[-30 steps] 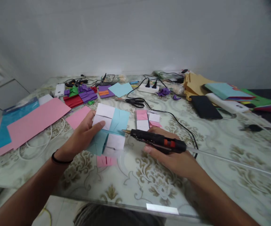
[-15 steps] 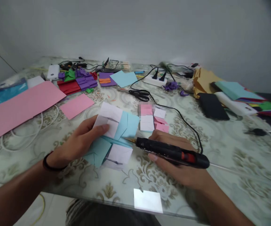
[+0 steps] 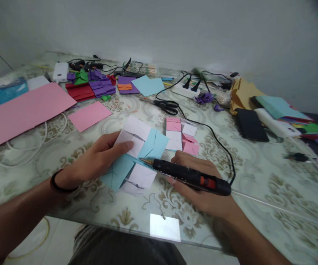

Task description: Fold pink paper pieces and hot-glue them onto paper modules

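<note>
Head view: the left hand (image 3: 99, 156), a black band (image 3: 56, 184) at its wrist, has a narrow grip on a folded paper piece (image 3: 137, 147), thumb flat on a white panel near its upper left. White and light-blue panels alternate on the piece, which sits over the near middle of the tabletop (image 3: 101, 206), tilted slightly. The right hand (image 3: 200, 184) has its grip wrapped around a black glue gun (image 3: 186, 175), the brass nozzle (image 3: 147, 161) pointing left to the light-blue seam between the upper and lower panels; whether the tip touches it, I cannot tell. A clear rod (image 3: 272, 205) sticks out of the gun's back end, and a black cord (image 3: 216, 139) loops from there past the scissors (image 3: 167, 106) towards a white power strip (image 3: 185, 90). Just beyond the right hand lies a smaller pink and white folded piece (image 3: 173, 134). Left of the scissors lies a pink sheet (image 3: 89, 116), with a longer pink strip (image 3: 29, 114) farther left. A black phone (image 3: 251, 125) lies well to the right.
</note>
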`<state>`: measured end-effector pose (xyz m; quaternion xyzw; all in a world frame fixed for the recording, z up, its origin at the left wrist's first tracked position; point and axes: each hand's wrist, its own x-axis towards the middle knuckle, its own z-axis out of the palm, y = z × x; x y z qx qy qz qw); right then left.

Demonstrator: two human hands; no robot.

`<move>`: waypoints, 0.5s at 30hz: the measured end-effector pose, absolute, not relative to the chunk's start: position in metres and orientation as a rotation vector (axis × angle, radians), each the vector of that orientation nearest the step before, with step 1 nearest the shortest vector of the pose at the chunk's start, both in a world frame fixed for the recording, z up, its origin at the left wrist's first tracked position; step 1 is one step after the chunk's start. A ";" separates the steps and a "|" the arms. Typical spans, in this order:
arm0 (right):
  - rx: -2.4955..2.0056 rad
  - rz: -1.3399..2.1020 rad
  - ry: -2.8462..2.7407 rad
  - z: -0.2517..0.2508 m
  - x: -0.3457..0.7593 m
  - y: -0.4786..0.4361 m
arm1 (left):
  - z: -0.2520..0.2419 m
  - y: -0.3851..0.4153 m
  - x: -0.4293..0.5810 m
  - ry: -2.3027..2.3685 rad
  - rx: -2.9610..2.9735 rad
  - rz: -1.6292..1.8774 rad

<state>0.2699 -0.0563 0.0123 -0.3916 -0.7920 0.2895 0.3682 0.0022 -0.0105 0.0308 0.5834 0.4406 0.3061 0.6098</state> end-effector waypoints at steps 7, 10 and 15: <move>-1.048 0.733 -2.058 0.011 0.269 -0.056 | 0.029 -0.011 0.002 1.024 1.363 0.700; -1.050 0.735 -2.065 0.010 0.270 -0.057 | 0.030 -0.011 0.002 1.021 1.380 0.691; -1.064 0.754 -2.058 0.010 0.270 -0.057 | 0.030 -0.012 0.002 1.030 1.392 0.697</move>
